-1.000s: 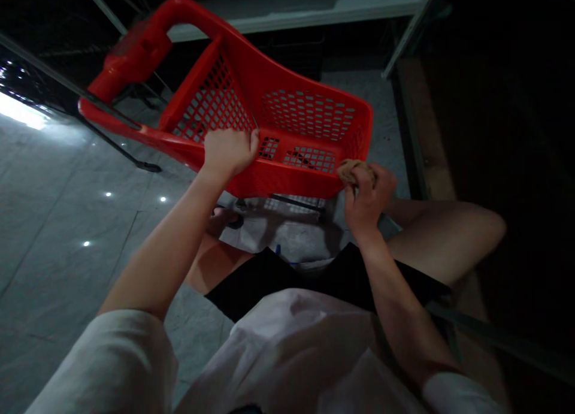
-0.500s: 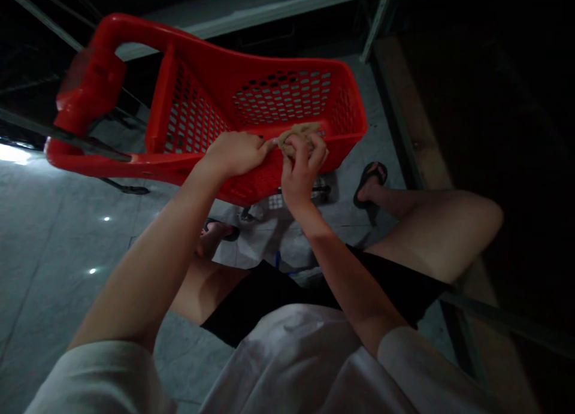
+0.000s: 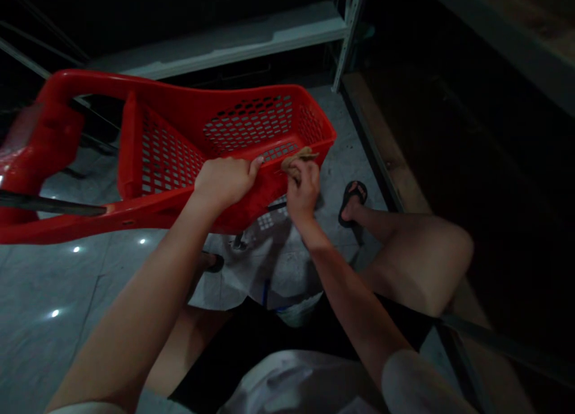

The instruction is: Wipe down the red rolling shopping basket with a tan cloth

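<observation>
A red plastic shopping basket (image 3: pixel 251 117) with perforated walls and a long handle is tilted in front of me above the floor. My left hand (image 3: pixel 224 179) grips its near rim and steadies it. My right hand (image 3: pixel 303 189) is closed on a small tan cloth (image 3: pixel 299 156) and presses it against the same rim, just right of my left hand. The basket's inside looks bare.
I sit with bare knees apart, sandalled feet (image 3: pixel 353 201) on a grey tiled floor. A white sheet or bag (image 3: pixel 269 264) lies under the basket. A grey metal shelf (image 3: pixel 251 39) runs behind, and a dark shelving unit with a wooden edge (image 3: pixel 381 156) stands at right.
My right hand moved the cloth from the basket's right corner leftward along the near rim, close to my left hand. The view shifted and the basket now lies more to the left.
</observation>
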Demonstrator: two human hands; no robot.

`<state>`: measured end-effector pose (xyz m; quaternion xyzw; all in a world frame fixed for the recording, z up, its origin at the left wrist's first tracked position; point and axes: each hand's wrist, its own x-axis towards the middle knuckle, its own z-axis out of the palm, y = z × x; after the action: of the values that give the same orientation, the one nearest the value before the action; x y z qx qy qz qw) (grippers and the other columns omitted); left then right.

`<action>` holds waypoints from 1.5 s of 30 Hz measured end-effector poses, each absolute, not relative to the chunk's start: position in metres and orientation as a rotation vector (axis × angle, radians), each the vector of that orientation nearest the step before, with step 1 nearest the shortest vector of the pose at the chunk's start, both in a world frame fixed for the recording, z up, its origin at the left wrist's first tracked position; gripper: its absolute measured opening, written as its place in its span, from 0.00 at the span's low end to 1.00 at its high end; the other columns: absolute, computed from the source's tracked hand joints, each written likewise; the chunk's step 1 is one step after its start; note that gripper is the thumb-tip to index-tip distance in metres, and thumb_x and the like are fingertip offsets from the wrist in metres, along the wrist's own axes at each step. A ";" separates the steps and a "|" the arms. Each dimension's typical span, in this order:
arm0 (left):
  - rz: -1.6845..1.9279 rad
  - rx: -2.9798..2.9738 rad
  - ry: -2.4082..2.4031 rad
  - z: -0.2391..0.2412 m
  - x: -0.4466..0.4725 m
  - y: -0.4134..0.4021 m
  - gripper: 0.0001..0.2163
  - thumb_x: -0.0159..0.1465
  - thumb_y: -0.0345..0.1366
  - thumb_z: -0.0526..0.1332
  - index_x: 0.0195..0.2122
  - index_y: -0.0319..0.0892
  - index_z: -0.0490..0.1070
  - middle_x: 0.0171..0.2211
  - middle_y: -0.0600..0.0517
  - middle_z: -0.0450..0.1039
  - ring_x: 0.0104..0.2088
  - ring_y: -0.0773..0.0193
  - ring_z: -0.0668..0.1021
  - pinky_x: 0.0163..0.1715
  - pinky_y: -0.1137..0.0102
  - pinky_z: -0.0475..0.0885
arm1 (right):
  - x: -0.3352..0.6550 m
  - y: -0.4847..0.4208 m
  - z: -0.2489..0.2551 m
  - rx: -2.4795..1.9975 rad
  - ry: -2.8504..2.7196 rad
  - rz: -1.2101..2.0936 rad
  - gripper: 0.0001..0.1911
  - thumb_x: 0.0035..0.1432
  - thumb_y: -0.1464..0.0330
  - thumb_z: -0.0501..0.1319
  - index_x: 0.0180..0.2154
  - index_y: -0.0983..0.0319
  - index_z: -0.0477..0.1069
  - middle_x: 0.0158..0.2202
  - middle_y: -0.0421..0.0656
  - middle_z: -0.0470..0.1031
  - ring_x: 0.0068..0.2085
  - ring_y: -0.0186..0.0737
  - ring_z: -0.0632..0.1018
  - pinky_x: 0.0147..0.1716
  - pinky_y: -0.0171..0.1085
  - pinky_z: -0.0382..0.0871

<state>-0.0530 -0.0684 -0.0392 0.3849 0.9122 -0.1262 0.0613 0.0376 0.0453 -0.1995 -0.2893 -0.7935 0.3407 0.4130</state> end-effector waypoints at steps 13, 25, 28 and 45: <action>-0.340 1.165 2.784 -0.038 -0.045 -0.068 0.40 0.76 0.54 0.33 0.46 0.36 0.83 0.41 0.32 0.84 0.45 0.38 0.85 0.44 0.53 0.78 | 0.033 0.118 -0.205 -0.659 -1.778 0.839 0.16 0.60 0.73 0.54 0.46 0.59 0.77 0.51 0.51 0.73 0.55 0.45 0.76 0.60 0.50 0.71; -0.204 1.122 2.795 -0.038 -0.041 -0.056 0.28 0.78 0.43 0.40 0.53 0.34 0.79 0.45 0.32 0.83 0.50 0.42 0.85 0.45 0.58 0.78 | 0.020 -0.012 -0.186 -0.515 -1.894 1.070 0.18 0.62 0.73 0.54 0.51 0.60 0.75 0.49 0.52 0.78 0.53 0.46 0.79 0.57 0.46 0.75; -0.202 1.219 2.739 -0.021 -0.040 -0.074 0.25 0.78 0.42 0.41 0.55 0.36 0.76 0.46 0.35 0.83 0.50 0.43 0.85 0.43 0.59 0.78 | 0.020 -0.034 -0.183 -0.435 -1.906 1.105 0.18 0.62 0.73 0.55 0.51 0.61 0.75 0.50 0.53 0.78 0.52 0.46 0.79 0.55 0.45 0.75; -0.687 1.299 2.718 0.008 -0.020 -0.182 0.21 0.74 0.27 0.41 0.55 0.29 0.72 0.37 0.30 0.82 0.43 0.40 0.87 0.36 0.58 0.78 | -0.002 -0.094 -0.180 -0.782 -1.618 1.207 0.13 0.61 0.67 0.58 0.47 0.60 0.72 0.47 0.50 0.78 0.50 0.45 0.79 0.55 0.47 0.74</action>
<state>-0.0198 -0.1823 0.0082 0.4202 0.8794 -0.2222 0.0257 -0.0019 -0.0942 -0.1804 -0.3190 -0.6602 0.4922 0.4692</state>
